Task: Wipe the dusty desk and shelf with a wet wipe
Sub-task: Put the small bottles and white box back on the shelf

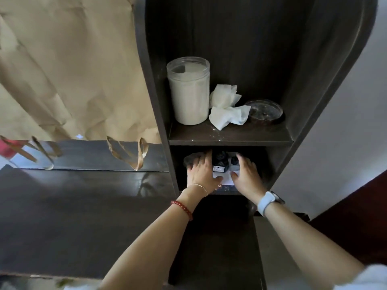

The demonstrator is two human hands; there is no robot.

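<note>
You are reaching both hands into the lower shelf (226, 190), left hand (202, 171) and right hand (246, 174) apart, fingers relaxed around a small dark bottle (219, 162); the crumpled wipes (227, 107) above are looking soft, light, best pinched at a fold.

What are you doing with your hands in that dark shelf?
A person is reaching both hands into the lower compartment of a dark shelf unit. The left hand and the right hand lie on either side of a small black bottle standing on white paper. On the shelf above sit a white jar, crumpled wipes and a glass dish, with dust specks along its front edge.
</note>
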